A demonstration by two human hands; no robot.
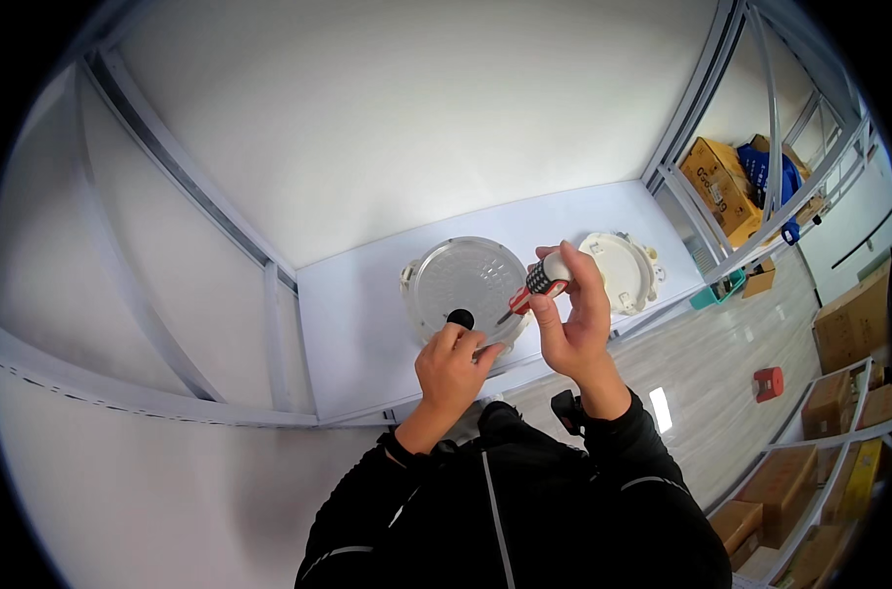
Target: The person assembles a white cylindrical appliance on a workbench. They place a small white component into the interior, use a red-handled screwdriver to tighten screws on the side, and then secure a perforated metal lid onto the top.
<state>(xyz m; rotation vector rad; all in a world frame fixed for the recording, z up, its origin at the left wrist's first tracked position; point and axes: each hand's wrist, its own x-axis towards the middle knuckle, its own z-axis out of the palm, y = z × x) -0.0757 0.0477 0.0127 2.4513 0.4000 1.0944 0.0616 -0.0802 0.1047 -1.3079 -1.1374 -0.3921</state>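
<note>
My right hand [581,324] is closed around a screwdriver [545,279] with a red, black and white handle. Its shaft slants down to the left, over the right part of a round housing [465,275] with a clear ribbed cover and grey rim. At the near edge of that housing is my left hand [450,371], its fingers pinched together. A black round piece [460,318] shows just beyond those fingertips; whether they grip it I cannot tell. To the right of my right hand lies a white round shell [618,273] with tabs along its rim.
The white worktop [352,334] has a wall behind it and metal frame posts on both sides. At the right stand a shelf with cardboard boxes [721,191], a teal basket [718,291] and a red stool [768,384] on the floor. More boxes [784,481] fill a lower rack.
</note>
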